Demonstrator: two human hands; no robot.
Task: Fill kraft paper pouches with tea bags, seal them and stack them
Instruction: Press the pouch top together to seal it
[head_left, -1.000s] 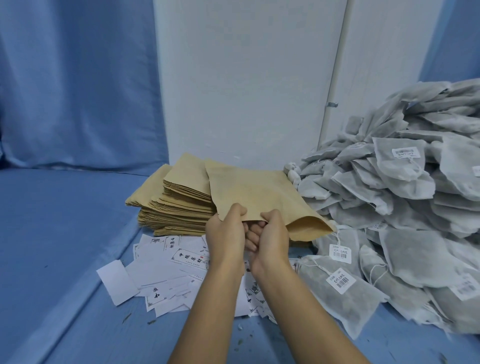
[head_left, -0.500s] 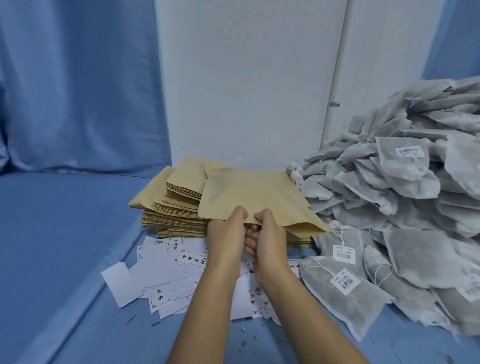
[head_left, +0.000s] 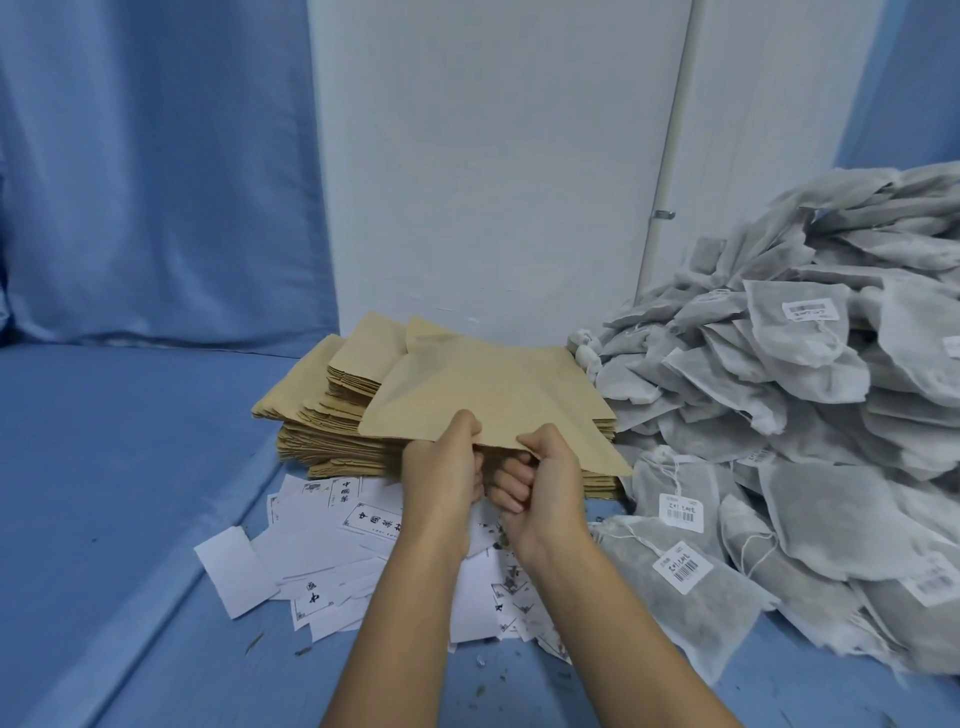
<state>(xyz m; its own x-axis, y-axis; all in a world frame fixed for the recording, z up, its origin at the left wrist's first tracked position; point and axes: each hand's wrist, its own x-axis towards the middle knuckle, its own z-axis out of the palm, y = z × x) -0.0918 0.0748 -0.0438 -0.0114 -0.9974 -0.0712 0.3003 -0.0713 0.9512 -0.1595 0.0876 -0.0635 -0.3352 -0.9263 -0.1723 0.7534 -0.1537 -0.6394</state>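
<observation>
**Left grip (head_left: 441, 467) and right grip (head_left: 545, 483) pinch one kraft paper pouch (head_left: 483, 395)**

Both bare arms reach forward from the bottom of the view and converge, so that the two grips sit side by side, knuckles almost touching. The left forearm (head_left: 405, 623) rises nearly straight up the frame. The right forearm (head_left: 613, 639) comes in at a slant from the lower right. Each grip holds the near edge of the pouch. The left thumb (head_left: 465, 421) and right thumb (head_left: 540, 436) lie on top of the paper. The right grip's fingers (head_left: 511, 480) are curled underneath, facing the left grip. The left grip's fingers are mostly hidden. Both wrists are roughly in line with their forearms.
</observation>
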